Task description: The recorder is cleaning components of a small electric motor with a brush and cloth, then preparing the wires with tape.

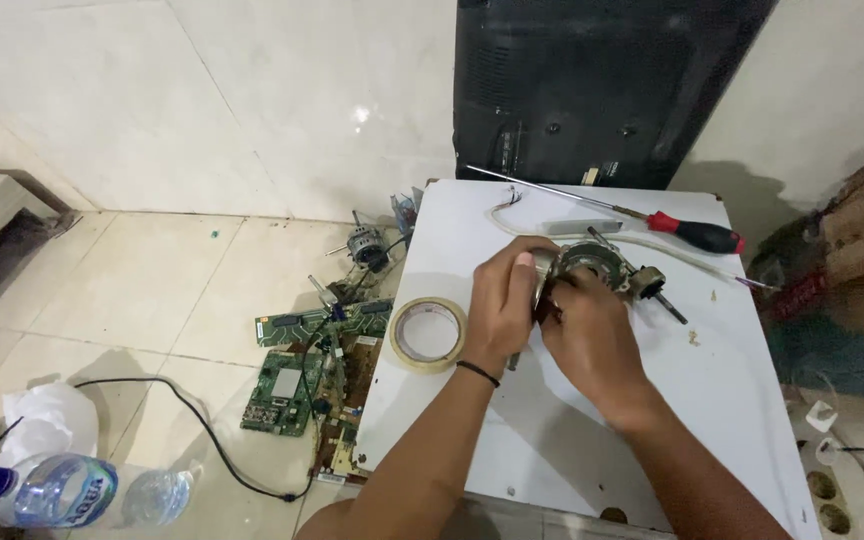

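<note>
A small electric motor (597,268), round metal housing with a thin shaft poking out toward 4 o'clock, sits near the middle of the white table (572,420). The left hand (504,300) grips its left rim with fingers curled; the right hand (584,335) closes over its front. The smooth tabletop could let the motor skid or roll under pressure. At 9 o'clock lies a masking tape roll (428,334); at 1 o'clock, a red-handled screwdriver (642,218). Green circuit boards (297,375) litter the tiled floor.
</note>
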